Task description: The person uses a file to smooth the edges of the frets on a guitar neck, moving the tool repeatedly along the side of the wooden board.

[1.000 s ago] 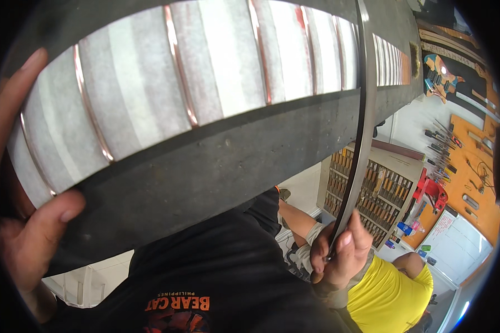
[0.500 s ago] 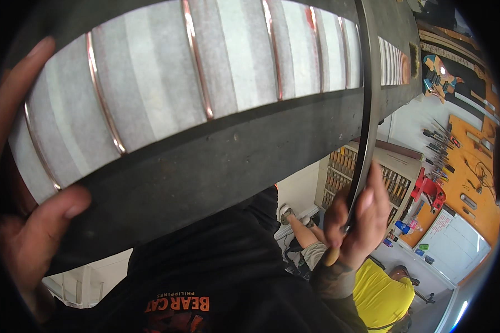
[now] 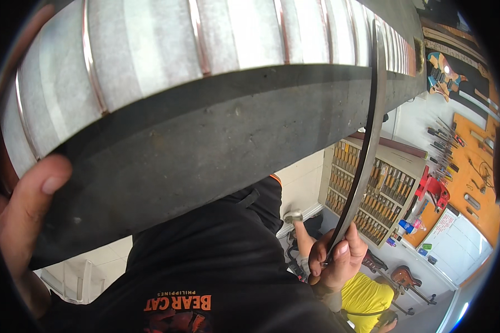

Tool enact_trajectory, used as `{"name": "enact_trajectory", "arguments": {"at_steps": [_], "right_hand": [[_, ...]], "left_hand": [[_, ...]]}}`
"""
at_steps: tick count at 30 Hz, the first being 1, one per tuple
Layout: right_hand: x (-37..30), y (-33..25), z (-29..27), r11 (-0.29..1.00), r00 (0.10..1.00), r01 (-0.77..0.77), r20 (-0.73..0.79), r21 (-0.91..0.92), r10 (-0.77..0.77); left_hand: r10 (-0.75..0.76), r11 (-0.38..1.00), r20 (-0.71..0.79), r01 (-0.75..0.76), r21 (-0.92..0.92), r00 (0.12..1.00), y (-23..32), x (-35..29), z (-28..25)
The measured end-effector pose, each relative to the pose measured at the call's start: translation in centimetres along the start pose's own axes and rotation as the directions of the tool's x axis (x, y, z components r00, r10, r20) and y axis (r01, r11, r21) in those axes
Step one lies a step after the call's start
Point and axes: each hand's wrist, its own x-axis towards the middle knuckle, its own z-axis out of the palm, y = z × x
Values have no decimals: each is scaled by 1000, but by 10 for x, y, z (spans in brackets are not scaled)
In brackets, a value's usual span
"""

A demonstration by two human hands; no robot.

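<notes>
A guitar neck lies across the upper part of the view, its fretboard covered with whitish tape between the shiny metal frets. My left hand is closed around its left end, thumb at the near edge and a finger over the far edge. In my right hand is a long, narrow, dark metal file, gripped near its lower end. The file slants up and away, and its far end lies over the taped fretboard toward the right. Its handle is mostly hidden by my fingers.
The dark work surface runs under the neck. Beyond my right hand stand a cabinet of small drawers, a red vise, and an orange tool board. A person in a yellow shirt is at lower right; guitars hang nearby.
My right hand has drawn the file back toward my body, so its far end now shows over the fretboard. My left hand keeps its hold; the neck sits higher in view.
</notes>
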Motion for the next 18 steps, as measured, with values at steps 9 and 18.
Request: {"name": "enact_trajectory", "arguments": {"at_steps": [9, 18], "right_hand": [[128, -53, 71, 886, 993, 22, -90, -463, -71], [129, -53, 59, 998, 994, -41, -104, -52, 35]], "left_hand": [[-2, 945, 33, 13, -328, 999, 21, 12, 7], [115, 991, 119, -122, 54, 986, 19, 7, -17]]}}
